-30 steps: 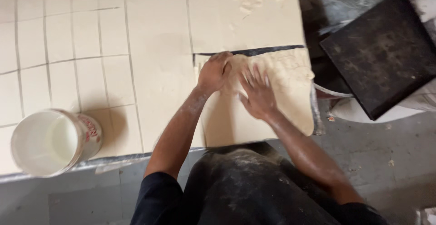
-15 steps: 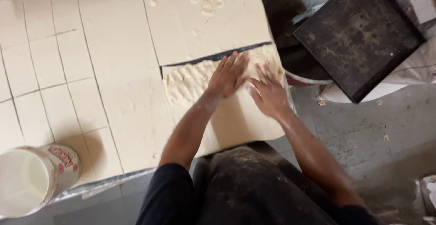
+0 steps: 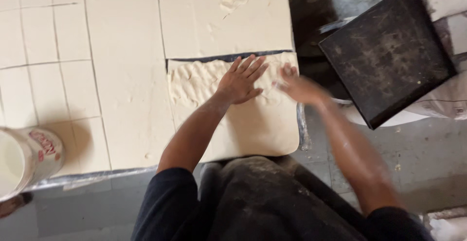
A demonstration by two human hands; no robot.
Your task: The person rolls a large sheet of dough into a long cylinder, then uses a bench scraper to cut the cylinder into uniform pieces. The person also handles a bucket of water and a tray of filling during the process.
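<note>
While two open hands, left (image 3: 241, 83) and right (image 3: 299, 87), press one dough sheet (image 3: 243, 119), one black tray (image 3: 389, 53) sits nearby.

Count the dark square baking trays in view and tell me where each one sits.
1. The dark square baking tray sits tilted at the upper right, off the table's edge, beyond the blurred right hand. Others may lie out of frame.

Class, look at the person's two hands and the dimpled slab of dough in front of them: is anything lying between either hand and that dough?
Nothing visible. The left hand lies flat on the dough slab; the blurred right hand is at its right edge.
</note>
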